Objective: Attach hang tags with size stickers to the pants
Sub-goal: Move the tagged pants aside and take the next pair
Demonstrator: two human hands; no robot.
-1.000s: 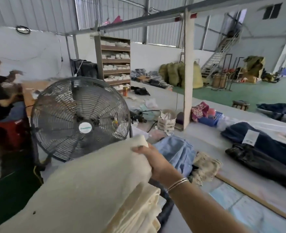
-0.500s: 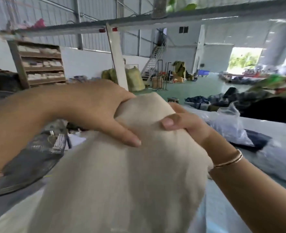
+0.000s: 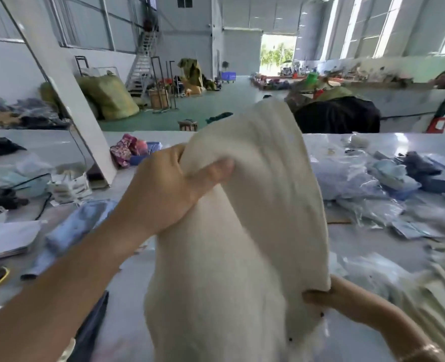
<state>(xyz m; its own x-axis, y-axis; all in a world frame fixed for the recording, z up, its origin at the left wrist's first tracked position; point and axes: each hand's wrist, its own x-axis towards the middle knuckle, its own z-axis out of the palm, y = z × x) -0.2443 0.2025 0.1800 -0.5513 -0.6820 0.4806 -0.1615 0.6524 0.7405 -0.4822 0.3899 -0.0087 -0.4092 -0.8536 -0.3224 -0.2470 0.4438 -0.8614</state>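
Note:
A folded pair of cream pants (image 3: 231, 231) is held up in front of me, over the white work table (image 3: 373, 246). My left hand (image 3: 171, 189) grips the pants near the top left, thumb pressed into the cloth. Lower right, my right hand (image 3: 331, 299) grips the bottom edge of the folded cloth from beneath; a bracelet sits on that wrist. No hang tag or size sticker shows on the pants. A small box of paper tags (image 3: 68, 185) stands on the table to the left.
Pale blue pants (image 3: 69, 231) lie at left beside a stack of white paper (image 3: 7, 237). Plastic-bagged blue garments (image 3: 367, 189) cover the right side. A stack of cream pants (image 3: 433, 296) sits at the right edge. A white post (image 3: 69, 100) rises from the table.
The view has swung right, off the fan and shelf toward the open hall. My right hand dropped from the top of the pants to their lower edge; my left hand stays on top.

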